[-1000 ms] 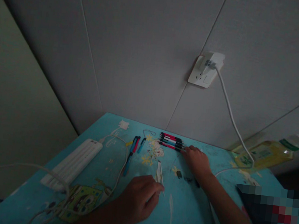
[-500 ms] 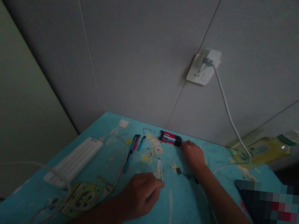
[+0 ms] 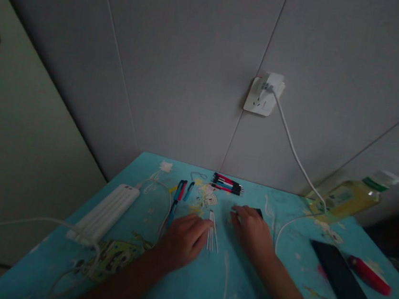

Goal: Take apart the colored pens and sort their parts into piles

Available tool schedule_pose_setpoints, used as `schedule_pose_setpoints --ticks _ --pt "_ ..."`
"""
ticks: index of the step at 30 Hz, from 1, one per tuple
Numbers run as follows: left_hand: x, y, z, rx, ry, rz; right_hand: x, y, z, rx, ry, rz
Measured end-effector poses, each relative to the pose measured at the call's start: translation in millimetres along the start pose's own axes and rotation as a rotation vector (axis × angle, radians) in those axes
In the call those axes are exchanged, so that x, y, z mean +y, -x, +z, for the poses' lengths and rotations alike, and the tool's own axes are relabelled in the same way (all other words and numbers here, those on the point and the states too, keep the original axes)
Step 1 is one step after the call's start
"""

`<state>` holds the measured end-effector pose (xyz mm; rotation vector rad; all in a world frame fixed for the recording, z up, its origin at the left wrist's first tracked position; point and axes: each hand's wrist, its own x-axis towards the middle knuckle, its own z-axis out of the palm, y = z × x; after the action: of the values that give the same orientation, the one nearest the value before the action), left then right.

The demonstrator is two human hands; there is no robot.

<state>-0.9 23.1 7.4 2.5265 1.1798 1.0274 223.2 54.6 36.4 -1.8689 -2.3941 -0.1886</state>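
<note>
Dim light, grey panelled wall (image 3: 187,71), white socket (image 3: 260,104), turquoise patterned table (image 3: 186,292)

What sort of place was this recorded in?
Probably a room in a home, judging by the light-blue, cartoon-printed tabletop, the long white plastic power strip on it and the white square wall socket above.
</note>
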Motion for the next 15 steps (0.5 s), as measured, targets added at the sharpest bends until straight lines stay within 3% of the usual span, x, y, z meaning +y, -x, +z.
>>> schedule_pose_setpoints --ticks 6,15 --pt "-29.4 -10.8 -27.7 -0.144 -0.361 -0.435 -37.6 53.8 16.9 0.093 -0.431 -0.065" --pt "-44.7 2.7 -27.5 -0.195 -0.522 -0.576 -36.8 53.4 26.3 0.057 -0.439 -0.043"
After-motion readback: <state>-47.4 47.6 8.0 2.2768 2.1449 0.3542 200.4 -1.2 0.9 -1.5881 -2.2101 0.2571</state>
